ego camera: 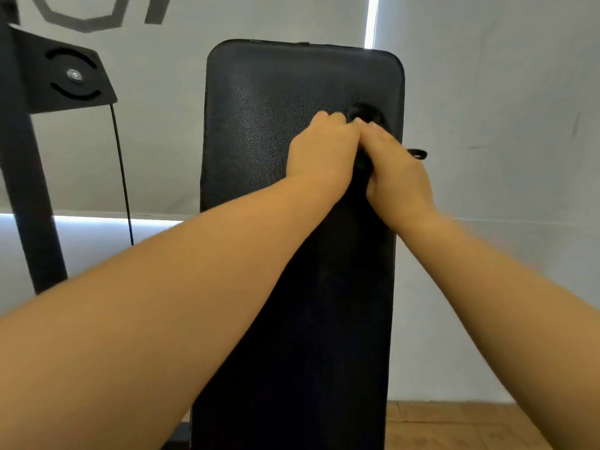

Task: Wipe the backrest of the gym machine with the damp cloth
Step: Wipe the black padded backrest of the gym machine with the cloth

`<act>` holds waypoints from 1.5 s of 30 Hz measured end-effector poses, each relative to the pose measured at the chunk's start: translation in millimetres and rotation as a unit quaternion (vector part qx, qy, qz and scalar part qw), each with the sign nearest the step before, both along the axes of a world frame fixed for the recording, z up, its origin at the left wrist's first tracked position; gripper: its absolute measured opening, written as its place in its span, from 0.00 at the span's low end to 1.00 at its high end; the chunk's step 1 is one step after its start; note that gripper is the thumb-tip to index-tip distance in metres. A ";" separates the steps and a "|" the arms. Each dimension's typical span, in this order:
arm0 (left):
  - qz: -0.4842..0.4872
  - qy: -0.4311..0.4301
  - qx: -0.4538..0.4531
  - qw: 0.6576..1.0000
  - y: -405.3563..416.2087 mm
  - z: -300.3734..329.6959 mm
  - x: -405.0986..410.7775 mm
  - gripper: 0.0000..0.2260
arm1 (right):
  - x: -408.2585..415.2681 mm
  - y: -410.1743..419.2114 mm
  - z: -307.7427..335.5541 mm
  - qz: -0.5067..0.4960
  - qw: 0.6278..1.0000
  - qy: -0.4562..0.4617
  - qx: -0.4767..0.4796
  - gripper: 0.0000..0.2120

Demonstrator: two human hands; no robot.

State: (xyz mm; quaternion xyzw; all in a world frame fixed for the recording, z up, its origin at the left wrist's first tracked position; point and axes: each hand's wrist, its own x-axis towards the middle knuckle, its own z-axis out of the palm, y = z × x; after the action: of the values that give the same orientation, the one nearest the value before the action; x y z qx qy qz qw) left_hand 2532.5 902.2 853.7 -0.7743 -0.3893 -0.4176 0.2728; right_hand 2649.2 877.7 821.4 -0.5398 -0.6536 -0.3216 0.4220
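A gym: a tall padded black backrest [302, 222] stands upright, beside it a black steel post [22, 177] with a bolted bracket [61, 79] and a thin cable [123, 177] hanging down, grey blinds [487, 108] behind, wooden floor [454, 427] below

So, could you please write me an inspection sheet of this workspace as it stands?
Surface: black padded backrest, upright, grained sheen on its upper left.
Job's things: dark cloth, bunched against the backrest's upper right; dampness cannot be told.
Clutter: nothing seen.
Grippers: left hand and right hand side by side, fingers curled over the cloth.
Cables: thin black cable hanging from the black bracket at left.
Surroundings: pale wall, black upright post, wooden floor.
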 end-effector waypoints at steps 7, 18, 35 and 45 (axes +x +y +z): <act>0.015 -0.021 -0.004 1.000 7.8 50.1 31.0 0.17 | 23.4 9.2 59.2 -0.052 0.998 -0.014 -0.038 0.32; -0.023 -0.040 0.025 0.999 11.1 44.8 26.0 0.13 | 17.3 19.7 55.9 0.029 0.996 0.086 0.024 0.28; -0.155 0.043 0.038 0.986 -15.7 -152.5 -38.0 0.09 | -23.3 -28.7 -165.5 0.089 0.995 0.044 0.026 0.21; -0.131 0.074 0.042 0.988 -10.4 -142.3 -54.2 0.10 | -34.1 -10.2 -155.2 0.062 0.996 0.003 0.066 0.16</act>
State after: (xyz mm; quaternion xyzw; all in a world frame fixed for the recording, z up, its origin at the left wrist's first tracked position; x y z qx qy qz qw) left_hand 2478.3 891.8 711.3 -0.8351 -0.2456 -0.4073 0.2763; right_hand 2615.0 867.6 666.2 -0.4701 -0.6616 -0.3355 0.4782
